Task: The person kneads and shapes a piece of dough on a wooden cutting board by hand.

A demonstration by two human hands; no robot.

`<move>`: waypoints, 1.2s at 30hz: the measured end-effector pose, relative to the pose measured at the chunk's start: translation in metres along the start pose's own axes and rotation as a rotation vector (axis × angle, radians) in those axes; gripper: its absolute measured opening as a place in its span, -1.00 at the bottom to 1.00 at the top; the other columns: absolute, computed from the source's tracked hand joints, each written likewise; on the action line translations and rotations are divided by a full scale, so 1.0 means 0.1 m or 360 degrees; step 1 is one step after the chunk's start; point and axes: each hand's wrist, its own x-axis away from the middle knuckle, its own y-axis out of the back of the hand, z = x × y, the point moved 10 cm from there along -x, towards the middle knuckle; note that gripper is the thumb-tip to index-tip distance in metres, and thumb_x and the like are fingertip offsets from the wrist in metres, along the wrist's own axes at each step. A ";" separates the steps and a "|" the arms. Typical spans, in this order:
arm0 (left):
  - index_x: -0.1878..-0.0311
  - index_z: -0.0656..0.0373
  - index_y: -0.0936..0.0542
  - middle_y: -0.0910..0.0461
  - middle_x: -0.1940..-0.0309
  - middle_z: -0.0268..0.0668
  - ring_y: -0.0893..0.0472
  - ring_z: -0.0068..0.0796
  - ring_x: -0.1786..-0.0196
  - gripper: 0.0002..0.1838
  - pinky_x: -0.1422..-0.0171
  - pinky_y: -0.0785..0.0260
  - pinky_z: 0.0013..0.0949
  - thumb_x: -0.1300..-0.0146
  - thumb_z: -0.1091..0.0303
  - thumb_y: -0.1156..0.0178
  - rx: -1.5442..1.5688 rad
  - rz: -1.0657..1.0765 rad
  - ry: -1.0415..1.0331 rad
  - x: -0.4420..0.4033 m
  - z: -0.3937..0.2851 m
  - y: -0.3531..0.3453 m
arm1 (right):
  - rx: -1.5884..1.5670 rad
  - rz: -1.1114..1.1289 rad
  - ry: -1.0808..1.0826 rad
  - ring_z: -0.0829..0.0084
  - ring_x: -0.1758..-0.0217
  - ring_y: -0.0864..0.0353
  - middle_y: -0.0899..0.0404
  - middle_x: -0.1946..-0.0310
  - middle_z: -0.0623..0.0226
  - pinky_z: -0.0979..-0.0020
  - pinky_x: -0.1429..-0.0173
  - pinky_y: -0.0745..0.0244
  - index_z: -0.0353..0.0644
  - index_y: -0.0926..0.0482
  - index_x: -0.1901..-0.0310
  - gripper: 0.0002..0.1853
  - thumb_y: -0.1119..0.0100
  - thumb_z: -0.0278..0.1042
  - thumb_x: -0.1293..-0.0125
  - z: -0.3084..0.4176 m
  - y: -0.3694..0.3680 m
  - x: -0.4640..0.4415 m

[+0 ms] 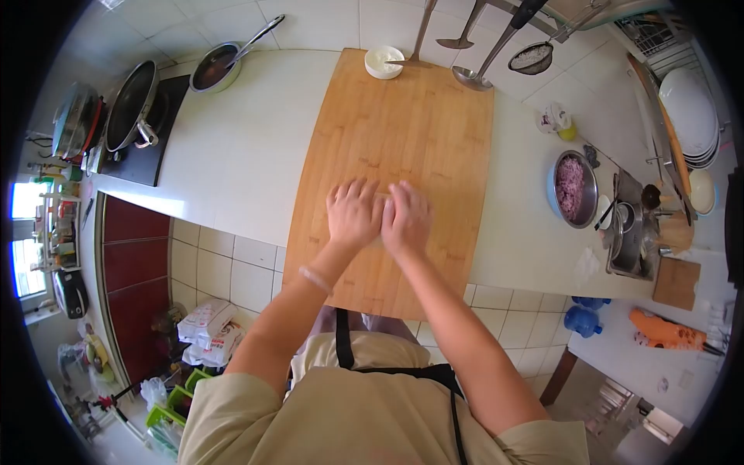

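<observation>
My left hand (pixel 356 215) and my right hand (pixel 408 220) meet over the middle of a wooden cutting board (pixel 403 132), thumbs side by side. Fingers of both hands point away from me and bend downward. A small pale sliver shows between the hands, too little of it to name. The palms and whatever lies under them are hidden. A bracelet (pixel 316 280) circles my left wrist. At the board's far edge stands a small white bowl (pixel 384 62) with pale contents.
To the left, a frying pan (pixel 132 105) sits on a black cooktop (pixel 167 139), with a saucepan (pixel 215 68) beyond it. A metal bowl of purplish grains (pixel 572 188) stands at right beside the sink (pixel 632 232). A ladle (pixel 496 50) and strainer (pixel 532 58) hang over the back.
</observation>
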 end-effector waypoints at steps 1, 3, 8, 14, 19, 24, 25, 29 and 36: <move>-0.23 0.04 -0.63 -0.58 -0.26 -0.11 -0.45 -0.08 -0.38 -0.50 -0.50 -0.10 0.08 -0.39 0.04 0.04 0.0008 -0.0085 -0.0059 0.23 -0.02 0.06 | -0.0018 0.0087 0.0075 0.02 -0.24 -0.50 -0.57 -0.15 0.08 -0.07 -0.35 -0.28 -0.11 -0.61 -0.10 -0.67 -0.04 -0.23 -0.39 0.07 0.02 0.18; -0.23 0.03 -0.63 -0.57 -0.27 -0.10 -0.43 -0.05 -0.41 -0.51 -0.52 -0.07 0.09 -0.38 0.05 0.06 0.0010 -0.0169 -0.0110 0.64 -0.02 0.05 | -0.0043 0.0181 0.0153 -0.02 -0.30 -0.47 -0.53 -0.24 0.05 -0.09 -0.40 -0.24 -0.10 -0.60 -0.17 -0.61 0.00 -0.19 -0.41 0.13 0.07 0.55; -0.23 0.02 -0.64 -0.53 -0.32 -0.11 -0.39 0.01 -0.45 -0.46 -0.56 0.04 0.13 -0.36 0.00 0.09 0.0039 -0.0445 -0.0132 0.84 -0.05 0.02 | -0.0034 0.0176 0.0211 0.02 -0.43 -0.40 -0.45 -0.37 0.06 -0.08 -0.48 -0.16 -0.08 -0.59 -0.25 -0.50 0.21 -0.06 -0.50 0.01 -0.05 0.78; -0.15 0.05 -0.68 -0.58 -0.25 -0.12 -0.44 0.01 -0.40 -0.47 -0.55 0.05 0.13 -0.33 -0.01 0.08 0.0048 -0.0352 -0.0055 0.30 -0.02 -0.05 | -0.0182 0.0184 0.0193 0.02 -0.26 -0.53 -0.55 -0.22 0.05 -0.04 -0.36 -0.26 -0.10 -0.63 -0.16 -0.52 0.20 -0.07 -0.47 -0.17 -0.22 0.24; -0.11 0.06 -0.69 -0.63 -0.15 -0.18 -0.50 -0.07 -0.31 -0.51 -0.53 0.02 0.06 -0.28 0.04 0.03 0.0057 -0.0342 -0.0048 -0.38 0.00 -0.11 | -0.0258 0.0159 0.0203 0.05 -0.03 -0.60 -0.62 -0.05 0.09 0.06 -0.19 -0.34 -0.13 -0.65 -0.09 -0.55 0.10 -0.07 -0.39 -0.39 -0.48 -0.41; 0.05 0.04 -0.69 -0.71 0.05 -0.31 -0.60 -0.25 -0.10 -0.66 -0.39 -0.16 -0.09 -0.23 0.16 -0.07 0.0198 -0.0296 -0.0069 -1.04 -0.04 -0.12 | -0.0342 0.0253 -0.0109 0.13 0.06 -0.62 -0.67 0.12 0.20 0.13 -0.13 -0.38 -0.14 -0.67 0.03 -0.67 0.02 -0.20 -0.37 -0.71 -0.76 -0.88; 0.08 0.04 -0.69 -0.72 0.09 -0.32 -0.62 -0.25 -0.05 -0.70 -0.35 -0.21 -0.12 -0.24 0.17 -0.09 0.0261 -0.0194 -0.0032 -1.16 -0.02 -0.19 | -0.0392 0.0300 -0.0246 0.12 0.07 -0.62 -0.68 0.14 0.20 0.13 -0.12 -0.38 -0.15 -0.67 0.06 -0.70 0.01 -0.24 -0.37 -0.84 -0.86 -0.92; 0.14 0.07 -0.69 -0.73 0.18 -0.26 -0.63 -0.14 0.08 -0.71 -0.27 -0.27 -0.12 -0.37 0.12 -0.09 0.0426 -0.0251 -0.0077 -1.58 0.00 -0.25 | -0.0439 -0.0006 -0.0368 0.06 0.10 -0.61 -0.67 0.21 0.16 0.08 -0.04 -0.44 -0.17 -0.68 0.19 -0.75 -0.05 -0.23 -0.39 -1.13 -0.98 -1.20; 0.01 0.21 -0.64 -0.72 0.20 -0.26 -0.67 -0.38 -0.01 -0.63 -0.17 -0.44 -0.24 -0.48 0.08 -0.07 0.2280 -0.0068 0.0688 -1.95 0.54 -0.54 | -0.0702 0.0333 -0.0752 0.04 0.07 -0.58 -0.66 0.16 0.13 0.04 -0.07 -0.45 -0.14 -0.65 0.20 -0.80 -0.24 -0.20 -0.33 -0.92 -0.88 -1.57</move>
